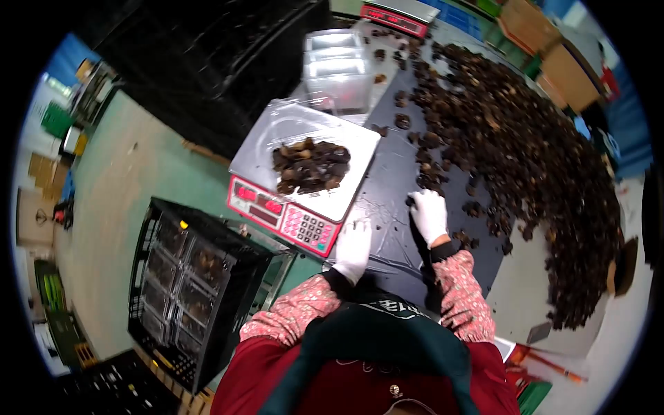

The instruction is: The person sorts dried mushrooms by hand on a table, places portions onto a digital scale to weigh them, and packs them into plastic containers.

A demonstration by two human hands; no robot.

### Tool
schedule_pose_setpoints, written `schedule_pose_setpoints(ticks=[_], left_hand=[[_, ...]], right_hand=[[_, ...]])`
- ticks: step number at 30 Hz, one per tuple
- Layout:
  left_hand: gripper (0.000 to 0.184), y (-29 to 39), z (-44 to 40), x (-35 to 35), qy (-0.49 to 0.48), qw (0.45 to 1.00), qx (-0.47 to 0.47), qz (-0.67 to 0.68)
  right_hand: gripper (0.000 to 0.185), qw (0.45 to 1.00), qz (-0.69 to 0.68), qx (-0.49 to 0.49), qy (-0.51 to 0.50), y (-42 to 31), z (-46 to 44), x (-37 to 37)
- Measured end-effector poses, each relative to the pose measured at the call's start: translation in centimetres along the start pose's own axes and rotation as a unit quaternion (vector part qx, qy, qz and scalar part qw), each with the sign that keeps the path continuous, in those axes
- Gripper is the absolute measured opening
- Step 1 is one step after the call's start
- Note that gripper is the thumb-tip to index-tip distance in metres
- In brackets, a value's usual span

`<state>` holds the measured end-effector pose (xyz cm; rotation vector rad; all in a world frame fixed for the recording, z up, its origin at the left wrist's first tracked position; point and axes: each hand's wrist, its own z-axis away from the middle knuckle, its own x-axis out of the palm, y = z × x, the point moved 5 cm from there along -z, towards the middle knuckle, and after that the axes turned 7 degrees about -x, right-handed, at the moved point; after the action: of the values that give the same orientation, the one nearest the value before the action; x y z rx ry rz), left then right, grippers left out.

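Observation:
My left hand, in a white glove, rests beside the right edge of a red and silver scale, fingers stretched forward and nothing visible in them. On the scale's plate sits a clear open box holding dark brown mushroom-like pieces. My right hand, also gloved in white, lies at the near edge of the loose dark pieces on the dark table surface. Its fingers are bent around or against a small dark piece at the fingertips.
Stacked clear boxes stand behind the scale. A large heap of dark pieces covers the right side. At lower left, a black crate holds filled clear boxes. Tall black crates rise at upper left; another scale is at the back.

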<state>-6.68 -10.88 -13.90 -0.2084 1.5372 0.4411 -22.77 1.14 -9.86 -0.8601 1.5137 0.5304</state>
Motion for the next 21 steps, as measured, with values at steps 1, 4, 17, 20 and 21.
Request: schedule_pose_setpoints(ticks=[1, 4, 17, 20, 21], left_hand=[[0.029, -0.1, 0.1, 0.1, 0.035, 0.999, 0.013, 0.024], [0.026, -0.4, 0.1, -0.7, 0.074, 0.992, 0.021, 0.098], [0.034, 2.9, -1.6, -2.5, 0.118, 0.876, 0.061, 0.464], [0.039, 1.9, -0.1, -6.5, 0.086, 0.869, 0.065, 0.483], [0.034, 0.4, 0.7, -8.5, 0.123, 0.847, 0.088, 0.510]], right_hand=[[0.029, 0.997, -0.039, -0.008, 0.063, 0.7, 0.5, -0.3], [0.028, 0.917, -0.337, 0.101, 0.188, 2.1, 2.5, -0.4], [0.018, 0.954, -0.236, 0.075, 0.170, 0.1, 2.1, -0.7], [0.031, 0.996, -0.031, 0.043, 0.077, -0.8, 0.3, -1.4], [0.035, 0.991, -0.077, 0.033, 0.106, -0.8, -0.7, -2.0]])
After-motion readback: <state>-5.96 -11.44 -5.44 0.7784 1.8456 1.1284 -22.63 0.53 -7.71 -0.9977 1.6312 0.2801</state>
